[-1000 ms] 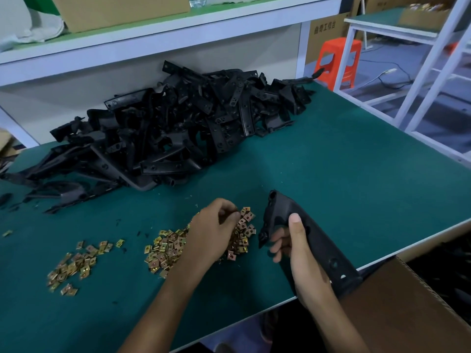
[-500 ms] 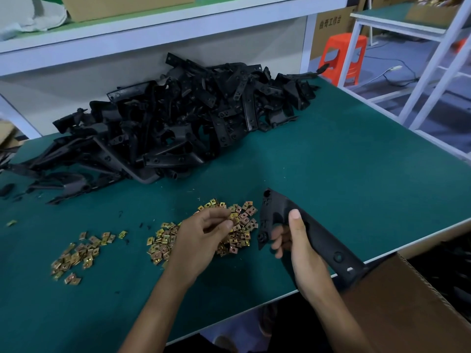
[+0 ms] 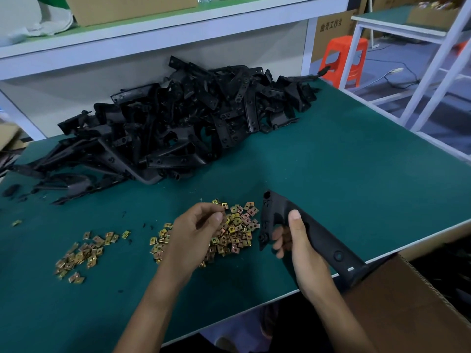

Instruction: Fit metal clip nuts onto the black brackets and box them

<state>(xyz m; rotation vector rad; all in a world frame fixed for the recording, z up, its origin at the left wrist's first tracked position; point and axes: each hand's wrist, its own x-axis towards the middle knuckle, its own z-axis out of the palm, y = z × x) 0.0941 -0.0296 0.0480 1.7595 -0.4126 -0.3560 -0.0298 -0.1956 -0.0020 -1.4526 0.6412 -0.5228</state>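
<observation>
My right hand (image 3: 300, 248) grips a long black bracket (image 3: 325, 239) near the table's front edge, its holed end pointing away from me. My left hand (image 3: 195, 233) hovers over the main heap of brass-coloured clip nuts (image 3: 240, 225), thumb and fingertips pinched together as if on one nut, which is mostly hidden. A smaller heap of clip nuts (image 3: 84, 250) lies further left. A big pile of black brackets (image 3: 178, 123) fills the back of the table. A brown cardboard box (image 3: 407, 309) stands below the table's right front corner.
The green table mat (image 3: 356, 174) runs to a white edge on the right. A white shelf (image 3: 153, 31) with a carton hangs over the bracket pile. An orange stool (image 3: 344, 59) and a white frame stand beyond the right side.
My left hand has drawn back from the nut heap and risen slightly with its fingers pinched. The right hand has tilted the bracket flatter and a little to the right.
</observation>
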